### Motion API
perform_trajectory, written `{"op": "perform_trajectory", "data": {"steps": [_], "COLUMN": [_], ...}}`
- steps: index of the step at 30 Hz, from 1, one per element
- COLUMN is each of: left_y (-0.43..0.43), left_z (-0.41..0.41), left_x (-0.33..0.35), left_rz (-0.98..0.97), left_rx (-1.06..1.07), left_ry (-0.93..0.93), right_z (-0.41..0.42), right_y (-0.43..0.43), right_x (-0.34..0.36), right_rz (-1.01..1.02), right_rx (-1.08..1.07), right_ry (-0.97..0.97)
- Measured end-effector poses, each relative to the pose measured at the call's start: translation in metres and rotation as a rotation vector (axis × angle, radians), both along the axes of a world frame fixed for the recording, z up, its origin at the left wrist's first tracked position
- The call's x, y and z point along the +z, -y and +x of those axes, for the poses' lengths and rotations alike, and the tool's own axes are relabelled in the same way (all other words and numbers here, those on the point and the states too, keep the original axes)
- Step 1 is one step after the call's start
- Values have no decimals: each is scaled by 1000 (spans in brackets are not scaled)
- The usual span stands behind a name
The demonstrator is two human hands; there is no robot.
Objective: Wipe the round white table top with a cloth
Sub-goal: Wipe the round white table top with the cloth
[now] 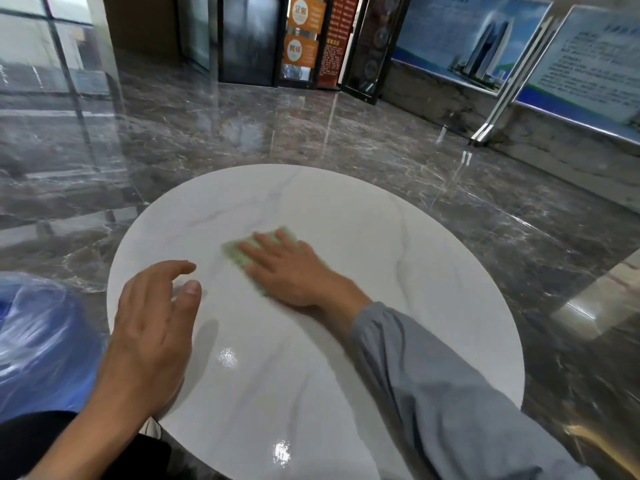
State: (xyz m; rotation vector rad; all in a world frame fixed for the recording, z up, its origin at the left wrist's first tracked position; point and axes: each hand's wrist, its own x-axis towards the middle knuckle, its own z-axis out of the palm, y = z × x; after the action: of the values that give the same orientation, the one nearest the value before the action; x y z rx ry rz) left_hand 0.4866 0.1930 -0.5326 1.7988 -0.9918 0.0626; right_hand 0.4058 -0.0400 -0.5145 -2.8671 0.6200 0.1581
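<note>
My right hand [294,271], fingers flat, presses the cloth [239,255] mid-tabletop [433,271]. My left hand [152,323], loosely spread and holding nothing, lies just left of it.

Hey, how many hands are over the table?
2. The right hand lies flat on the green cloth; the left hand, empty, is over the table top's left edge.

I can read nothing: the orange signs [300,32] and wall boards [589,64] carry print (too blurred for me).
</note>
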Motion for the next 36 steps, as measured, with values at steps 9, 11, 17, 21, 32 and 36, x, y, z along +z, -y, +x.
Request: {"op": "perform_trajectory", "data": {"steps": [9, 11, 17, 21, 32, 36], "left_y": [-2, -1, 0, 0, 1, 1], "left_z": [3, 1, -6, -4, 2, 1], "left_x": [-7, -5, -1, -1, -2, -4], "left_rz": [41, 26, -4, -1, 124, 159], "left_rx": [-2, 7, 16, 21, 36, 34], "left_ry": [11, -28, -85, -75, -32, 15], "right_z": [-204, -237, -194, -85, 126, 83], "right_y": [201, 242, 217, 185, -11, 72], "right_x": [-1, -15, 12, 20, 7, 4], "right_rz": [-105, -41, -4, -1, 28, 22], "right_rx": [-820, -953, -1003, -739, 53, -193], "right_ry": [-80, -84, -128, -72, -16, -16]}}
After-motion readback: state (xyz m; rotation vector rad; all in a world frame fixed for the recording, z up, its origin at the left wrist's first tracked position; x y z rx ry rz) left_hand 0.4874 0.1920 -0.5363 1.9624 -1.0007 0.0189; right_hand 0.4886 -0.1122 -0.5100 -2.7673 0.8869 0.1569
